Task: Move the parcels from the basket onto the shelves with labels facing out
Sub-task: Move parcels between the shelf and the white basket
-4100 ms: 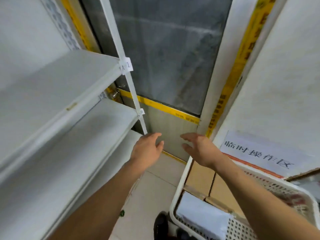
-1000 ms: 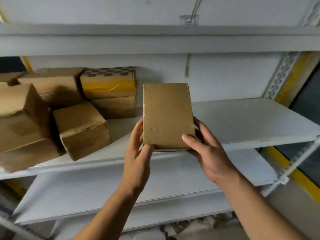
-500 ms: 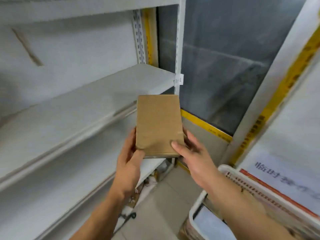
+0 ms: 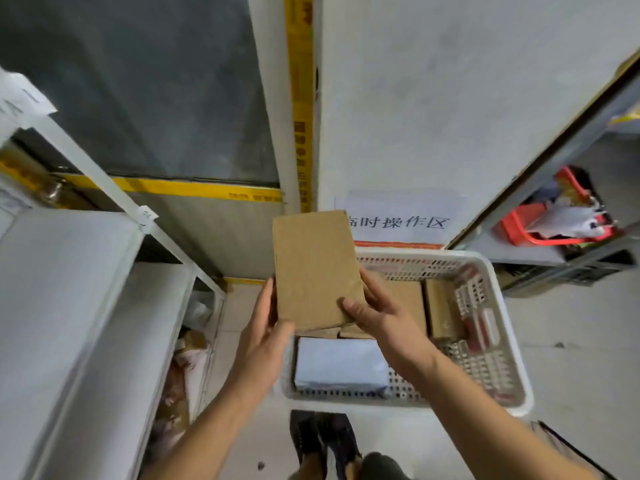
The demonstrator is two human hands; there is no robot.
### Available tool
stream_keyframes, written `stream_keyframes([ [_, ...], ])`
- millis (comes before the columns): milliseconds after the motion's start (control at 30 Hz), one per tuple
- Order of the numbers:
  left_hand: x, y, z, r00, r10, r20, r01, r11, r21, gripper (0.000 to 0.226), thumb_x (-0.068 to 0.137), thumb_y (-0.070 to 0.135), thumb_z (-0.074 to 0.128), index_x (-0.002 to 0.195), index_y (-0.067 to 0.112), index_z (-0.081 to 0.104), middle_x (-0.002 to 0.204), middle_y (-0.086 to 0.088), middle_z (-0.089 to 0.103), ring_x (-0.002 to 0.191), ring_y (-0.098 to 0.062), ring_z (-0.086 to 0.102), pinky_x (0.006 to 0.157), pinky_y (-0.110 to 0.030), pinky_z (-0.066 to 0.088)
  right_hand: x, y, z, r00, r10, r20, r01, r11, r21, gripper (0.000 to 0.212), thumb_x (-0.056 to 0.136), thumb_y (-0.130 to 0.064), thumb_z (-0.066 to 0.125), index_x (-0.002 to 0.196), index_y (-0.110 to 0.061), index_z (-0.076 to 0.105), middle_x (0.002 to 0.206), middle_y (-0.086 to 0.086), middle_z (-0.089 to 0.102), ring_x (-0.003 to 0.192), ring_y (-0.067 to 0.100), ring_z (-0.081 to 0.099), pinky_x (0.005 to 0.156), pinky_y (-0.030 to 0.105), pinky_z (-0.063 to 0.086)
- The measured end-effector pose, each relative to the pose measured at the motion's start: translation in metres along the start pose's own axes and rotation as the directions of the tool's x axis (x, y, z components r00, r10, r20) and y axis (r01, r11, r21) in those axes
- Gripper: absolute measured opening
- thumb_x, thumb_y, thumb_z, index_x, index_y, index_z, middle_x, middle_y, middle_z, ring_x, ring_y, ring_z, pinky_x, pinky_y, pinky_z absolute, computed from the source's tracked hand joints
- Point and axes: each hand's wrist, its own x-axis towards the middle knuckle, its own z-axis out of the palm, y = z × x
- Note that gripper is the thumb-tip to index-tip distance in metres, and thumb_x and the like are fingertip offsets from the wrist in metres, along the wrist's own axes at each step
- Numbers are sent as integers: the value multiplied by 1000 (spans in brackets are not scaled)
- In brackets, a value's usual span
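I hold a flat brown cardboard parcel [image 4: 315, 268] upright in both hands, over the near-left corner of the white plastic basket [image 4: 498, 327]. My left hand [image 4: 266, 337] grips its lower left edge and my right hand [image 4: 377, 317] its lower right corner. The face turned to me is plain, with no label showing. Inside the basket lie a grey-white mailer bag [image 4: 341, 367] and several brown boxes [image 4: 443, 311]. The white shelves [image 4: 69, 278] stand at my left, bare in this view.
A dark glass door with yellow tape [image 4: 194, 188] is straight ahead. A paper sign [image 4: 398, 220] hangs on the wall behind the basket. At the right, a grey rack holds a red basket [image 4: 554, 220]. My dark shoes [image 4: 325, 441] are on the floor below.
My view has swung from the shelves with stacked boxes to the right and down onto the basket. The parcel stays in both hands throughout.
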Motion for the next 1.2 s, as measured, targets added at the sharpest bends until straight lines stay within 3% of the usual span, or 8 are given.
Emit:
stream_keyframes([
  [200, 57, -39, 80, 933, -156, 324, 161, 987, 11, 77, 88, 40, 64, 144, 76, 26, 154, 27, 46, 142, 0, 45, 120, -42, 40, -2, 49, -87, 961, 137, -238, -123, 990, 76, 63, 100, -11, 68, 156, -30, 47, 141, -9, 68, 133, 15, 63, 111, 37, 48],
  [367, 98, -66, 159, 837, -266, 479, 253, 963, 91, 81, 105, 8, 59, 164, 40, 13, 160, 19, 28, 146, 1, 26, 116, -26, 28, 2, 89, -162, 900, 243, -362, -200, 968, 151, 75, 91, -21, 78, 158, -32, 46, 149, -1, 63, 135, 21, 61, 113, 44, 47],
  [467, 126, -83, 204, 801, -307, 515, 268, 952, 150, 82, 104, 7, 59, 166, 35, 13, 155, 17, 32, 140, 2, 27, 110, -23, 30, 14, 113, -205, 869, 294, -399, -240, 954, 180, 59, 101, -9, 65, 151, -38, 51, 136, -1, 72, 116, 23, 73, 86, 36, 61],
  [633, 168, -125, 267, 781, -370, 504, 320, 929, 187, 88, 102, 5, 64, 168, 32, 13, 171, 4, 26, 133, 1, 28, 106, -24, 34, 47, 150, -263, 818, 358, -450, -306, 934, 187, 63, 102, -6, 64, 155, -35, 48, 134, -1, 73, 111, 18, 75, 78, 27, 61],
  [733, 184, -154, 291, 793, -398, 461, 339, 918, 208, 90, 100, 6, 67, 167, 36, 16, 170, 4, 27, 130, 0, 32, 104, -24, 38, 68, 180, -293, 807, 375, -456, -334, 927, 172, 62, 100, -7, 66, 152, -34, 51, 135, -1, 72, 120, 22, 71, 92, 36, 58],
  [867, 201, -190, 302, 838, -407, 363, 315, 905, 287, 87, 98, 8, 71, 165, 38, 24, 146, 20, 42, 105, 6, 56, 73, -7, 48, 95, 223, -308, 813, 392, -431, -374, 918, 131, 64, 98, -9, 69, 156, -31, 50, 141, -3, 68, 130, 25, 65, 112, 52, 51],
  [1067, 204, -217, 312, 940, -278, 196, 175, 889, 422, 72, 94, 1, 71, 156, 29, 47, 132, 6, 68, 105, -12, 66, 93, -34, 58, 112, 270, -312, 796, 368, -481, -390, 919, 57, 64, 101, -10, 68, 159, -24, 46, 143, -1, 66, 132, 19, 63, 117, 49, 47],
  [1200, 194, -216, 306, 966, -213, 146, 123, 876, 466, 64, 98, 3, 67, 153, 30, 52, 110, -1, 75, 102, -14, 68, 95, -36, 58, 109, 262, -302, 780, 332, -531, -449, 887, -106, 69, 100, -15, 71, 162, -26, 41, 149, -3, 61, 133, 14, 60, 115, 42, 50],
])
